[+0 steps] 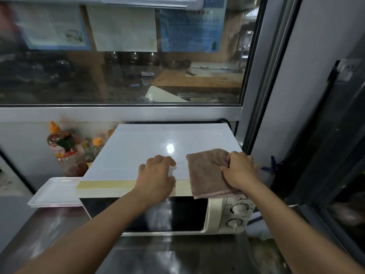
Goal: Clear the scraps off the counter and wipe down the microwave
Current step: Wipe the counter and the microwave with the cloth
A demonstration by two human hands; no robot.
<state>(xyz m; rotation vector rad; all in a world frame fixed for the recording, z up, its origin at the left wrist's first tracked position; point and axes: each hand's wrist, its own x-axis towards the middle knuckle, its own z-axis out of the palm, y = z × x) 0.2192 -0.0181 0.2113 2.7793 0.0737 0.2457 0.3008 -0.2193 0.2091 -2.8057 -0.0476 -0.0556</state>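
The microwave [158, 171] stands on the steel counter [167, 254], long axis running nine to three o'clock, door facing six. The right hand [240, 172] grips a brown cloth [205, 173] at its top front-right corner. The left hand [158, 175] rests beside it, fingers [166, 160] loosely curled, holding nothing.

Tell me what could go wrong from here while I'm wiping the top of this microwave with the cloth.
1. The brown cloth under your right hand hangs over the front edge just above the control knobs; a downward wipe might turn one.
2. Sauce bottles stand close by the left side of the microwave, so a wide leftward sweep could tip them.
3. Your left hand braces at the front edge; pressing hard might shift the oven on the steel counter.
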